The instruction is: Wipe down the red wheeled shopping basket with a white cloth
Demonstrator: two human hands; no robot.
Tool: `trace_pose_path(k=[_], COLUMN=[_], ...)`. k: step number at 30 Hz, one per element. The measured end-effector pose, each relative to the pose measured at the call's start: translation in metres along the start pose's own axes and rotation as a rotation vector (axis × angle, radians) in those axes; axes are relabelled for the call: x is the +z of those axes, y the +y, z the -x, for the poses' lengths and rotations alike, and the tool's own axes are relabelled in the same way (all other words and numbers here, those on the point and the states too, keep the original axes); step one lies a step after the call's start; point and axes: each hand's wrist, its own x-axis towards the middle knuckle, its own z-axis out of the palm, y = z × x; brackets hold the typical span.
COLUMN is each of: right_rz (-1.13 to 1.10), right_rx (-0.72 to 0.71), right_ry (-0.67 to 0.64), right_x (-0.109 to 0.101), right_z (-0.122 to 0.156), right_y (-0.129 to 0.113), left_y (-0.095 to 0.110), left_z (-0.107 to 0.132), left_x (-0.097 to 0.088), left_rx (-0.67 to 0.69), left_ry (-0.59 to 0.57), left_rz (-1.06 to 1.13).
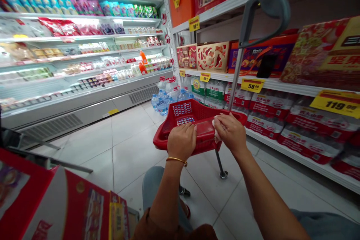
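Note:
A red plastic shopping basket [189, 113] on small wheels stands tilted in the aisle in front of me, its grey pull handle [263, 12] rising up to the right. My left hand [182, 140] grips the near rim of the basket, fingers curled over the edge, a gold bangle on the wrist. My right hand [231, 132] is closed on a small white cloth [216, 130] pressed against the same rim. The basket's inside looks bare from here.
Shelves on the right [284, 84] hold gift boxes, yellow price tags and packs of bottled water. Large water bottles [165, 95] stand on the floor ahead. A lit refrigerated case [78, 63] runs along the left. Red gift boxes [64, 210] sit at the lower left.

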Motion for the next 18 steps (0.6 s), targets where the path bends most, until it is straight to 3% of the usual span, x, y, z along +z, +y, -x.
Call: trace_pose_path(k=[9,18], right_rz=[0.068,0.085], right_rx=[-0.027,-0.050], right_ry=[-0.011,0.008], right_x=[-0.010,-0.002], right_z=[-0.002,0.007], right_y=[0.010,-0.010], left_y=[-0.008,-0.038], left_z=[0.001,0.008], left_x=[-0.002,-0.007], left_rx=[0.045,0.016], left_ry=[0.029,0.051], left_rz=[-0.023,0.021])
